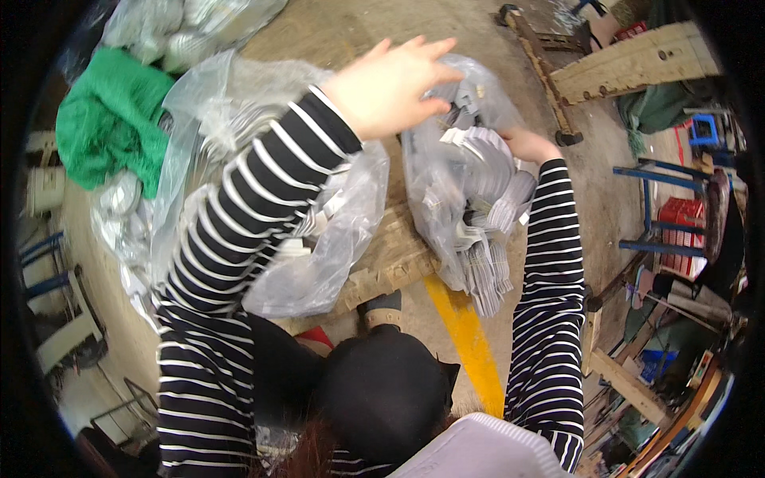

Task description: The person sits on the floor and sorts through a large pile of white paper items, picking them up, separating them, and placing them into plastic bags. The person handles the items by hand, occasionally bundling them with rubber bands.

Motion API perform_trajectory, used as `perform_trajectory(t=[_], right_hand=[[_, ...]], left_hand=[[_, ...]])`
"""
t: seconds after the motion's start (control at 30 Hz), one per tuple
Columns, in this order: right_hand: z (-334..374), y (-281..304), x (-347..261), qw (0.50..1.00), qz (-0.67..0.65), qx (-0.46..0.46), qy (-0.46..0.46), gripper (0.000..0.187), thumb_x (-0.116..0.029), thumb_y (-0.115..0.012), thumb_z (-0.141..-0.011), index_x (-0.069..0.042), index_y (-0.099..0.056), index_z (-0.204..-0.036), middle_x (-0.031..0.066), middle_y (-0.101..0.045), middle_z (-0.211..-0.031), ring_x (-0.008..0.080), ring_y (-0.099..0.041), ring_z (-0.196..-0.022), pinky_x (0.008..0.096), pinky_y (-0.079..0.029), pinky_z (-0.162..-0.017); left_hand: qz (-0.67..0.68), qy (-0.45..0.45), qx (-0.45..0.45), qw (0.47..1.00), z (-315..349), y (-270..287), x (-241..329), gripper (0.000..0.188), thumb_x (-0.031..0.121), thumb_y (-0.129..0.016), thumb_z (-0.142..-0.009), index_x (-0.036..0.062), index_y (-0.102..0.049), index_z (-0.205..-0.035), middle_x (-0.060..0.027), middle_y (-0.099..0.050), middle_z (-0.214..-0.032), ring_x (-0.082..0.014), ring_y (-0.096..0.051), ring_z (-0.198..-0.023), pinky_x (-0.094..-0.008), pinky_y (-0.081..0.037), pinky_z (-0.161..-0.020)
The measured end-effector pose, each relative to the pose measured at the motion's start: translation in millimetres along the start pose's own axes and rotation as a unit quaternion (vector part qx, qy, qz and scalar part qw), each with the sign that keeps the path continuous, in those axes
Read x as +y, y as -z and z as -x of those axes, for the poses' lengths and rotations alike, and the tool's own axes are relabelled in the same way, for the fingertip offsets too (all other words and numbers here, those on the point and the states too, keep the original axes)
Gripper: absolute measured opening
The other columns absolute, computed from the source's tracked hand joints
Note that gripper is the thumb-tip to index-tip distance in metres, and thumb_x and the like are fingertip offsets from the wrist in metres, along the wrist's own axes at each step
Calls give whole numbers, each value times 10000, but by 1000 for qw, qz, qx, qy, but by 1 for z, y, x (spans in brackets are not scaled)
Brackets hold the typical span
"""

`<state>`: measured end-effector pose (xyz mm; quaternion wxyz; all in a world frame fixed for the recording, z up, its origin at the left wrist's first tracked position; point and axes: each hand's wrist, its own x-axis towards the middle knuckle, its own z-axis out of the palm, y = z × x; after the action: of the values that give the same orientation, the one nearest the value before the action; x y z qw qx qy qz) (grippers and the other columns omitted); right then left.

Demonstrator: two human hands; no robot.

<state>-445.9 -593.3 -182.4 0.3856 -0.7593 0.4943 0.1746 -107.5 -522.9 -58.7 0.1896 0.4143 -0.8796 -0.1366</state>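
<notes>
My left hand [398, 89] is raised over the gap between two clear plastic bags, its fingers spread and nothing in them. Below and right of it, a clear plastic bag [426, 195] lies open around bundled stacks of thin grey flat pieces [488, 171]. At the far right edge of these stacks, my right hand [530, 145] has its fingers curled against the upper stack; some fingertips are hidden behind it. More stacks [480, 271] spill from the bag's near end. Another clear bag [307, 279] with similar pieces lies under my left forearm.
A worn wooden platform [394, 239] supports the bags. Green netting [111, 119] and another filled bag [191, 32] lie at left. A yellow floor stripe [470, 342] runs near my legs. To the right stand a wooden beam [637, 64], a blue-framed stool [661, 179] and a red crate [681, 231].
</notes>
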Motion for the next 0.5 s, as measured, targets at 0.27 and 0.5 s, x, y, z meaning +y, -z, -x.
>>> perform_trajectory(t=[0.27, 0.5], right_hand=[[-63, 12, 4, 978, -201, -53, 31, 479, -246, -549, -1006, -53, -490, -1440, 80, -577, -1378, 124, -541, -1207, 258, -439, -1012], [-104, 35, 22, 988, -88, 121, -32, 421, -287, -561, -933, 19, -638, -1212, 151, -667, -1183, 232, -605, -1068, 346, -472, -907]], left_hand=[[18, 19, 64, 998, 140, 159, 18, 414, 121, -627, -918, 16, -576, -1314, -172, -600, -1322, -280, -583, -1209, -366, -433, -1035], [215, 344, 149, 902, 318, 156, 112, 460, 240, -675, -881, -9, -610, -1263, -200, -626, -1256, -341, -555, -1234, -432, -381, -1072]])
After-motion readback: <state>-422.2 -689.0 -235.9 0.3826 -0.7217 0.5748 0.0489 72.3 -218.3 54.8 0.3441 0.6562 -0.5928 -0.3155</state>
